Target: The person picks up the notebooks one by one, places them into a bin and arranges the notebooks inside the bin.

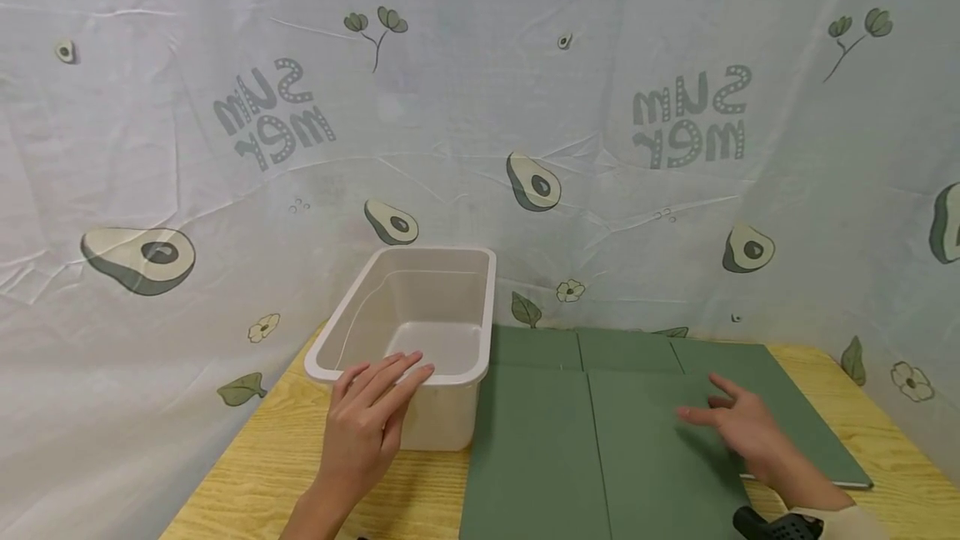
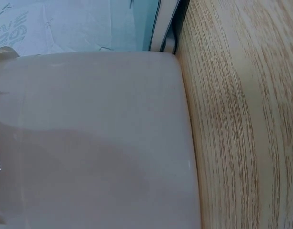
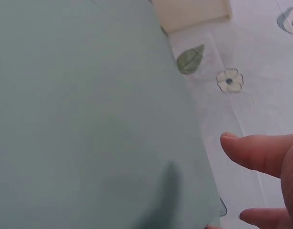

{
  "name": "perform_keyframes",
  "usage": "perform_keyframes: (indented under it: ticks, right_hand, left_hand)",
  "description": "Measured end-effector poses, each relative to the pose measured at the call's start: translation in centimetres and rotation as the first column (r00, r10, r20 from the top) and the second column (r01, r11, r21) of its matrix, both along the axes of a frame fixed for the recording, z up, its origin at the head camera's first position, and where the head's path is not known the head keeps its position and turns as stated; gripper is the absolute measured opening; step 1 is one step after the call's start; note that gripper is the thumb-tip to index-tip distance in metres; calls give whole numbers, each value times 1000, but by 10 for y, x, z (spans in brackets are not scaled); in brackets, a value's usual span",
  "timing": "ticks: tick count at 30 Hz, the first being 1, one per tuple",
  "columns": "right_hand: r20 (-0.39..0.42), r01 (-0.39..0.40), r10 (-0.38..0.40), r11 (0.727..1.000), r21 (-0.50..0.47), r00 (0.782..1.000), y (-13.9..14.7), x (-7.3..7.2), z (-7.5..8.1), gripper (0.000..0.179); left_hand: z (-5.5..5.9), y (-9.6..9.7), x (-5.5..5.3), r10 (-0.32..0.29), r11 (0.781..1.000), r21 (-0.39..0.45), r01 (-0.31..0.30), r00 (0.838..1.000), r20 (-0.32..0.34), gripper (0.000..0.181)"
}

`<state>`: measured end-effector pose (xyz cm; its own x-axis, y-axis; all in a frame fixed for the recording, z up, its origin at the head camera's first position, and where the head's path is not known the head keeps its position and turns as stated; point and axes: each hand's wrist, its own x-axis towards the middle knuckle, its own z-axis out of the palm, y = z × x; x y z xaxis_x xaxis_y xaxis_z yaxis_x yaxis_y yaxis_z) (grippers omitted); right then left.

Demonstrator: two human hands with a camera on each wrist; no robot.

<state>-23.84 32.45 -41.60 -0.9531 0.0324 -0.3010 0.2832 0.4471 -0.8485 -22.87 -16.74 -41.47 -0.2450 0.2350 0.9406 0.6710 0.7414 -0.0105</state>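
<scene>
My left hand (image 1: 367,407) rests with its extended fingers over the near rim of a white plastic bin (image 1: 442,419). The bin stands on the table, and its inside shows no contents in the head view. In the left wrist view the bin's smooth outer wall (image 2: 98,138) fills much of the picture. My right hand (image 1: 750,432) hovers, holding nothing, above flat green hard-cover panels (image 1: 540,457), its thumb and fingers spread and its shadow falling on them. Thin dark seams divide the panels, and a green panel (image 1: 787,407) behind shows a pale lower edge.
The wood-grain table (image 1: 255,473) shows at the left and along the right side. A hanging pale sheet (image 1: 465,90) with printed avocados, leaves and mirrored lettering closes off the back and sides. A dark device (image 1: 780,526) is strapped at the right wrist, by a pale sleeve.
</scene>
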Motion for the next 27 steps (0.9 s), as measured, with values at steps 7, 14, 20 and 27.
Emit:
perform_keyframes:
  ticks: [7, 14, 20, 27]
  right_hand:
    - [54, -66, 74, 987, -144, 996, 13, 0, -1, 94]
    - [50, -124, 142, 958, -259, 989, 25, -2, -8, 91]
    - [28, -154, 171, 936, -318, 985, 36, -4, -11, 95]
    - [1, -227, 245, 899, -374, 969, 43, -3, -8, 103]
  left_hand:
    - [0, 0, 0, -1, 1000, 2, 1, 1000, -7, 34]
    - [-1, 0, 0, -5, 1000, 1, 5, 1000, -10, 34]
    - [0, 0, 0, -6, 1000, 2, 6, 1000, -21, 34]
    - [0, 0, 0, -4, 1000, 1, 4, 1000, -18, 34]
